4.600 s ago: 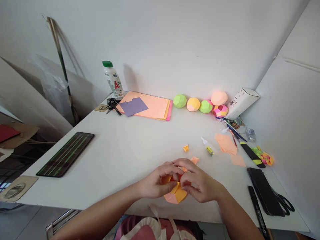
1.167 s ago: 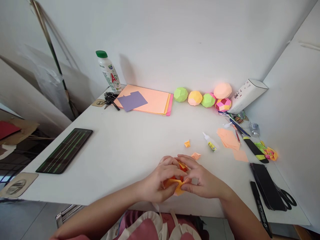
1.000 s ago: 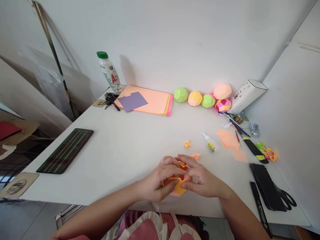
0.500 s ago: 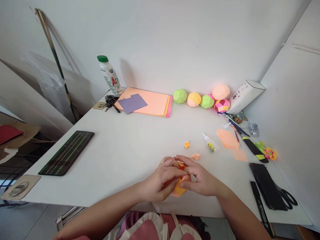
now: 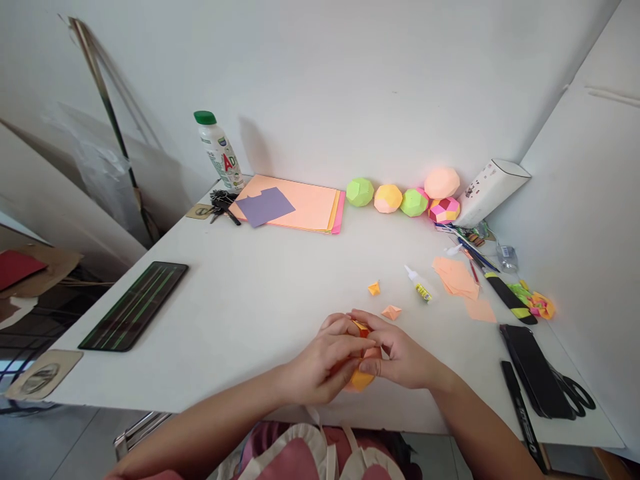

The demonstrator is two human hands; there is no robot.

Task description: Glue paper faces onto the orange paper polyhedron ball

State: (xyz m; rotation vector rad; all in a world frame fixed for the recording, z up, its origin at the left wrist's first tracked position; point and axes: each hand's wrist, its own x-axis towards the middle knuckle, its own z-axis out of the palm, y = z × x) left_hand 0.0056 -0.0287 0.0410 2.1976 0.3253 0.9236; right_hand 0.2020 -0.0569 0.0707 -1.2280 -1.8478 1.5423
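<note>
Near the table's front edge, my left hand and my right hand are both closed around an orange and peach folded-paper ball. My fingers cover much of it; an orange face shows below them and a darker orange hollow between them at the top. Just beyond my right hand lies a small peach folded-paper piece, with a small yellow-orange folded piece a bit farther back. A glue tube with a white nozzle rests to their right.
Finished paper balls line the wall. Peach paper squares, a utility knife, a black case with scissors and a marker lie to the right. Leftward are a phone, coloured sheets and a bottle.
Both hands keep their hold on the paper ball. The ball and my fingers have shifted only very slightly; the other things lie where they were.
</note>
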